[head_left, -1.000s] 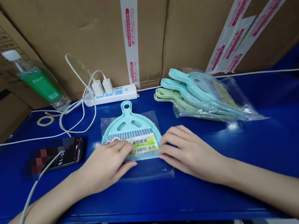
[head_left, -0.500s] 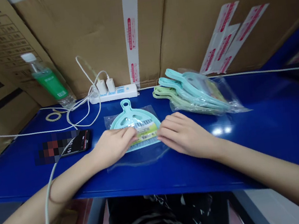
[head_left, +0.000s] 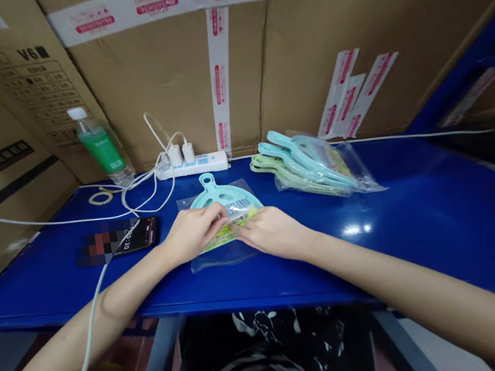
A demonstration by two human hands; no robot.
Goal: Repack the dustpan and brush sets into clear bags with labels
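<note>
On the blue table in front of me lies a light blue dustpan, its handle pointing away from me. A clear plastic bag surrounds it, and a yellow-green paper label lies across its front. My left hand rests over the left part, thumb and fingers pinched together at the bag above the label. From the right, my right hand reaches over the label with curled fingers, its fingertips close to the left ones. The fingers partly hide the label and the pan's middle.
Several bagged blue and green dustpans are stacked at the back right. A phone lies on the left, crossed by a white cable. Behind are a power strip, a coil ring and a bottle, against cardboard boxes.
My right hand has moved left from the dustpan's right edge onto the label, near my left fingers. The camera view has tilted upward, showing more of the boxes.
</note>
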